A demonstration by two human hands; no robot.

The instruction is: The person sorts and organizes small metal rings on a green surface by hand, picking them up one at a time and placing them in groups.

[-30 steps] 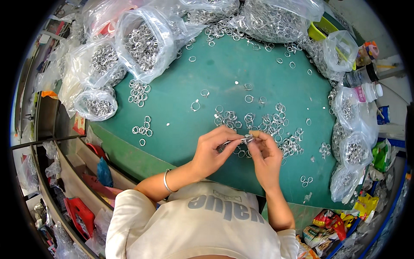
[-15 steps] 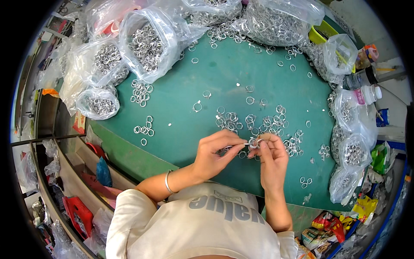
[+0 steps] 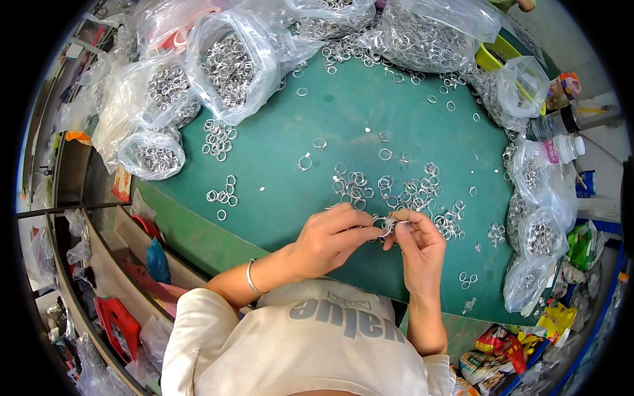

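Observation:
Over the near part of the green table, my two hands meet at a few silver rings (image 3: 389,225). My right hand (image 3: 422,249) pinches the rings between thumb and fingers. From the other side my left hand (image 3: 333,241) has its thumb and index finger pressed together, the tips touching the rings; whether a small piece sits in that pinch is too small to tell. Just beyond my fingers lie loose heaps of silver rings (image 3: 417,193), with another cluster of rings (image 3: 353,187) beside them.
Clear bags of rings (image 3: 228,69) line the far left edge, and a large ring bag (image 3: 429,36) sits at the back. Smaller bags (image 3: 543,237) and a plastic bottle (image 3: 564,146) stand along the right. Small ring groups (image 3: 221,138) lie at left. A yellow-green basket (image 3: 496,54) is at far right.
My left fingertips have come closer against the rings in my right hand, and the left hand has tipped slightly downward. A bit of another person now shows at the top right edge.

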